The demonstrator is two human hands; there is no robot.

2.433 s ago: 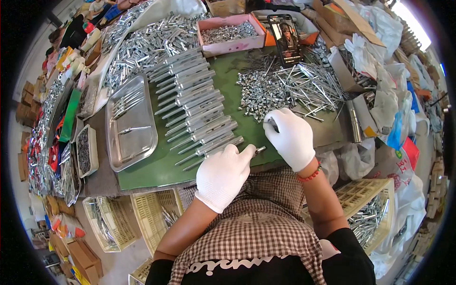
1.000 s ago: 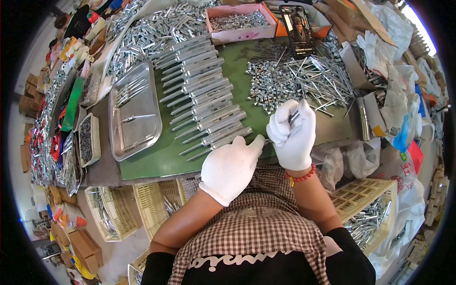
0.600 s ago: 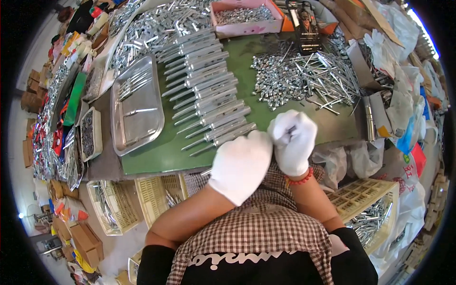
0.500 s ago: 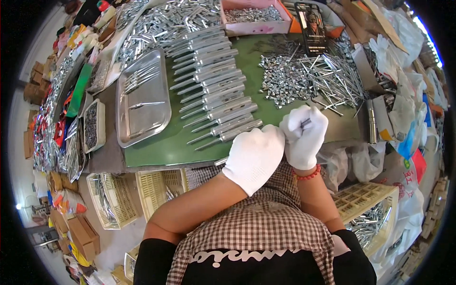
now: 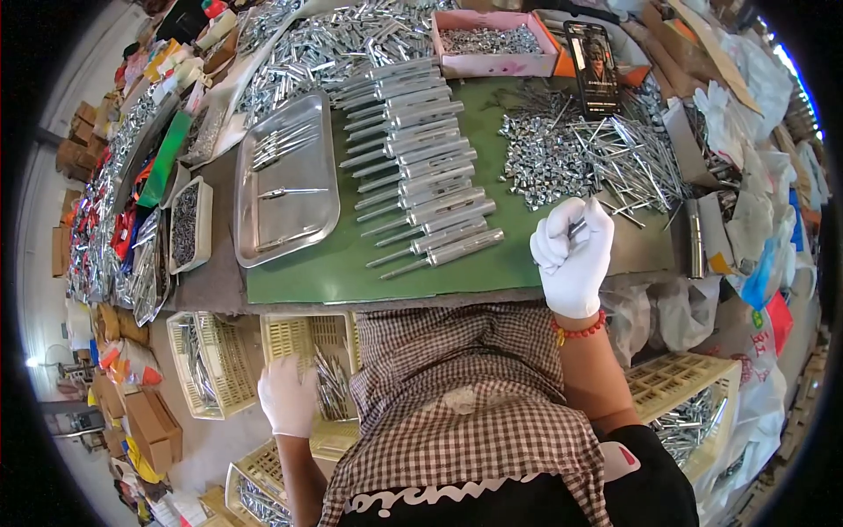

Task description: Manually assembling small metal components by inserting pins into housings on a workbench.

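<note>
Green worktop (image 5: 303, 279): metal tools (image 5: 439, 171) aligned, seemingly for order. Right hand (image 5: 572, 263): grip clamped on small metal piece (image 5: 578, 228). Left hand (image 5: 288, 400): grip apart, over crate (image 5: 303, 328).

Lit brightly and fairly evenly across the mat (image 5: 351, 285); blown out to blue-white at the strip light (image 5: 796, 79), upper right. Glinting hard off the tools (image 5: 465, 248), milder and greyer on the tray (image 5: 285, 220). Near white on the right hand (image 5: 572, 261), with faint grey shading. Reasonably sharp mid-frame; slightly soft at the left hand (image 5: 288, 397). Stretched and bowed toward the rim, then dropping to black in the corners.
</note>
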